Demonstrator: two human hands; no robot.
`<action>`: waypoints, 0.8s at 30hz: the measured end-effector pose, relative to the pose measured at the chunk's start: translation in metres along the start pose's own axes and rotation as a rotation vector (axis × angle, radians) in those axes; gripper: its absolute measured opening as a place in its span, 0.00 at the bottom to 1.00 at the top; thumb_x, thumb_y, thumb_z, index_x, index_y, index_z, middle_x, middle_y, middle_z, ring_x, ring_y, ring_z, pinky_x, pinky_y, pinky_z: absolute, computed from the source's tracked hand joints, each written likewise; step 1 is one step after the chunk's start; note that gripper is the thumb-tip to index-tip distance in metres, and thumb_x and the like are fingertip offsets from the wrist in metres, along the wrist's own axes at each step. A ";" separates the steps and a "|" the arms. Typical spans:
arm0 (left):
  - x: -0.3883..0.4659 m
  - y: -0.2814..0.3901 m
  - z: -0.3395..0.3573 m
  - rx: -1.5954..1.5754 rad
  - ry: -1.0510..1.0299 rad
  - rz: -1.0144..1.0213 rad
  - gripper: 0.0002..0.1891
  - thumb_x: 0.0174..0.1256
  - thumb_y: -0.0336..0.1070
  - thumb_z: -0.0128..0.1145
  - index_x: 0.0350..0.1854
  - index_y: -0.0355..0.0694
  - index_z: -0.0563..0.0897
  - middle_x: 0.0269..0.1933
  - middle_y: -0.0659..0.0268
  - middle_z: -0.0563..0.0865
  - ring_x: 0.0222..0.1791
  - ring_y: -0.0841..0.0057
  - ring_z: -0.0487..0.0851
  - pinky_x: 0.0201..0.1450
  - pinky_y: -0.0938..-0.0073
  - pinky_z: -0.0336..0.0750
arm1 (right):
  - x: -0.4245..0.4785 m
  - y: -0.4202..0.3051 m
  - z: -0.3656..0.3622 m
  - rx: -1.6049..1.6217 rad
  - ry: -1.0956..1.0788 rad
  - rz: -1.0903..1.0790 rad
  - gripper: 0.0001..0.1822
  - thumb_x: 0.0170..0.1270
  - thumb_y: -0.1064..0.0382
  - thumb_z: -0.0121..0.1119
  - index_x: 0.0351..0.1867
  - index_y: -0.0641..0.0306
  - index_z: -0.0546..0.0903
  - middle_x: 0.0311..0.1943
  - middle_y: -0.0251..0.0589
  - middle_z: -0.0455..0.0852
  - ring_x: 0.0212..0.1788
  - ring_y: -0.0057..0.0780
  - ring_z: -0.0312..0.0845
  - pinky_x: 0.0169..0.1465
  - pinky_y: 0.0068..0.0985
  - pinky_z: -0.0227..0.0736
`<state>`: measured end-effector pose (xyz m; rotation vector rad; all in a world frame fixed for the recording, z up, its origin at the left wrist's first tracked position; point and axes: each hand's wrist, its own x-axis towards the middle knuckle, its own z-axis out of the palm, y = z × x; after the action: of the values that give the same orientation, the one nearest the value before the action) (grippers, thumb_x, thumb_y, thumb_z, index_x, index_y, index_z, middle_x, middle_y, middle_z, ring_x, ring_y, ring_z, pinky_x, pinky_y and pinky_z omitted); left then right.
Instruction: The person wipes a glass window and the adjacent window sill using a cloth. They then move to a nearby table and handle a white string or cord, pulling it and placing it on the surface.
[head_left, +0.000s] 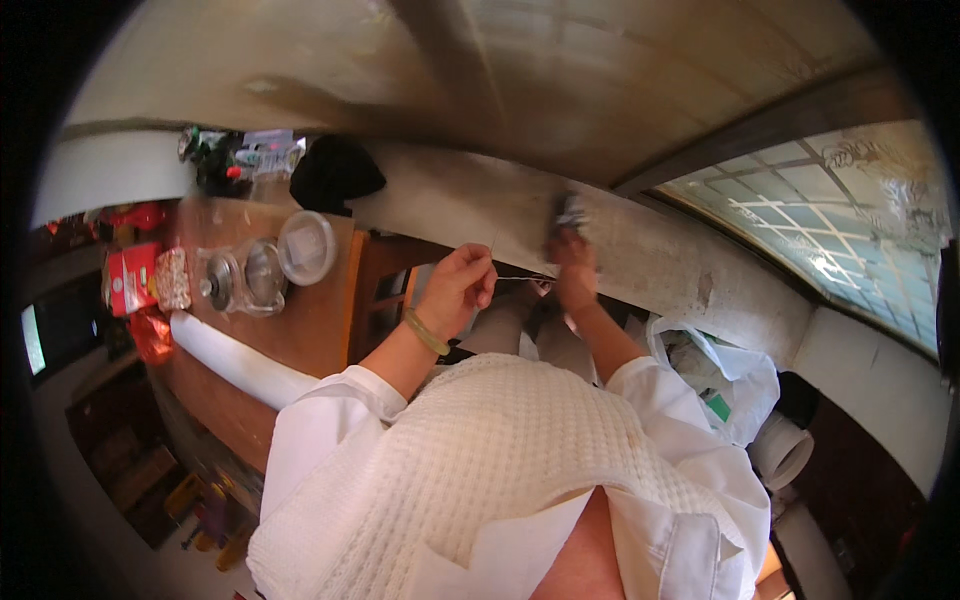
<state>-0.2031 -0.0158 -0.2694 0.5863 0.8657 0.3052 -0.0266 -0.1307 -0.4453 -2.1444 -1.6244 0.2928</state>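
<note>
My left hand (457, 289), with a bangle (426, 332) on its wrist, pinches a thin needle-like sliver (493, 246) between thumb and fingertips. A pale thread (525, 278) stretches from that hand towards my right hand. My right hand (576, 274) reaches forward to the whitish ledge (480, 196) and is blurred by motion. At its fingertips is a dark object (568, 214) with silvery streaks, too blurred to name. Whether the fingers grip it or only touch it does not show. Both hands are above my lap.
To the left, a wooden table (315, 330) bears clear plastic containers (255, 274), a round lid (306, 247), a red packet (133, 277) and a white roll (236, 364). A black cap-like item (334, 174) lies on the ledge. At right hangs a white plastic bag (739, 375) near a window (817, 217).
</note>
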 end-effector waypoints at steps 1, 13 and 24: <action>-0.005 0.000 -0.001 -0.030 0.007 0.020 0.04 0.69 0.33 0.50 0.41 0.41 0.72 0.25 0.67 0.77 0.20 0.79 0.70 0.24 0.81 0.64 | 0.007 -0.023 -0.001 0.021 -0.200 -0.097 0.25 0.47 0.75 0.58 0.52 0.57 0.77 0.60 0.44 0.72 0.58 0.45 0.68 0.59 0.44 0.64; -0.028 -0.024 -0.054 -0.230 0.108 0.132 0.05 0.67 0.33 0.51 0.41 0.40 0.72 0.25 0.65 0.77 0.20 0.78 0.72 0.22 0.81 0.65 | 0.036 0.025 -0.037 0.191 0.278 0.172 0.20 0.57 0.77 0.50 0.52 0.60 0.78 0.59 0.54 0.71 0.60 0.52 0.65 0.62 0.41 0.62; -0.029 -0.020 -0.107 -0.263 0.152 0.164 0.06 0.67 0.34 0.50 0.41 0.39 0.71 0.25 0.65 0.75 0.21 0.78 0.70 0.24 0.81 0.64 | 0.134 -0.088 0.064 0.008 -0.052 -0.222 0.31 0.44 0.78 0.55 0.56 0.60 0.74 0.63 0.51 0.65 0.63 0.52 0.61 0.64 0.45 0.58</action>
<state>-0.3050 -0.0079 -0.3173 0.3925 0.9073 0.6087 -0.0903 0.0295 -0.4497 -1.9424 -1.8677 0.2864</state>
